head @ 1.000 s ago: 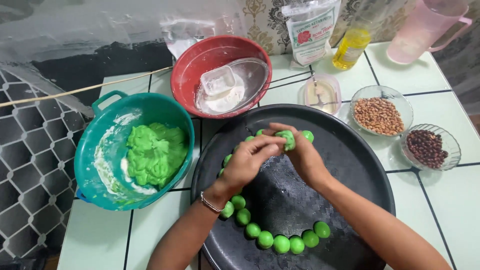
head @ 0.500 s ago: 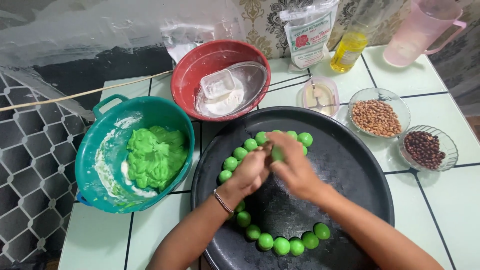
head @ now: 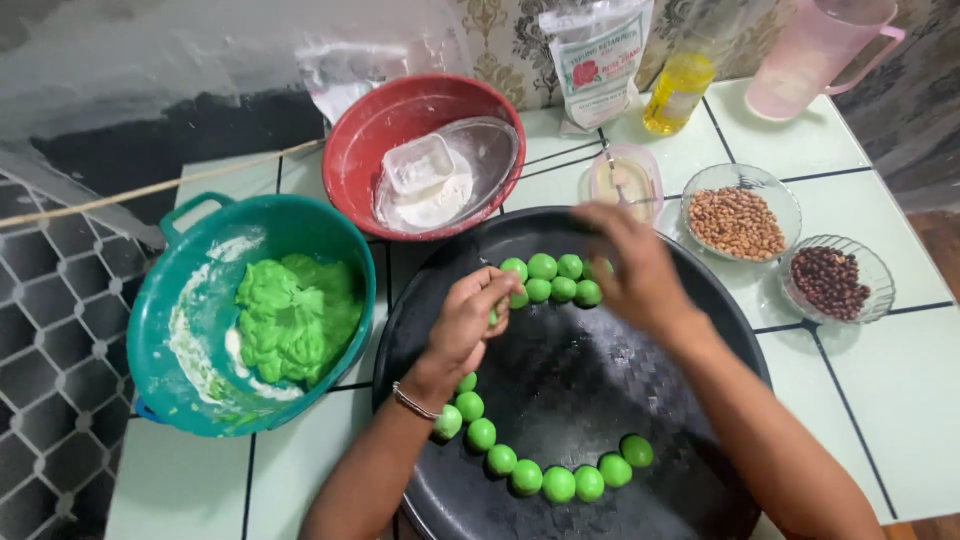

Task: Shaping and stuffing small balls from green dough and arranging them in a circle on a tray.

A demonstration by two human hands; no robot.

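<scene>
Dough balls (head: pixel 545 268), green, ring the black round tray (head: pixel 600 400); more lie along its near rim. Left of it, the teal basin (head: pixel 170 290) holds green dough (head: pixel 295 315). At the tiled table's far edge, the red bowl (head: pixel 370 150) holds flour; a white pouch (head: pixel 598 60) with a red mark stands beside it. The left hand (head: pixel 468 325) pinches a ball beside the row; the right hand (head: pixel 630 270), blurred, hovers with fingers loose.
</scene>
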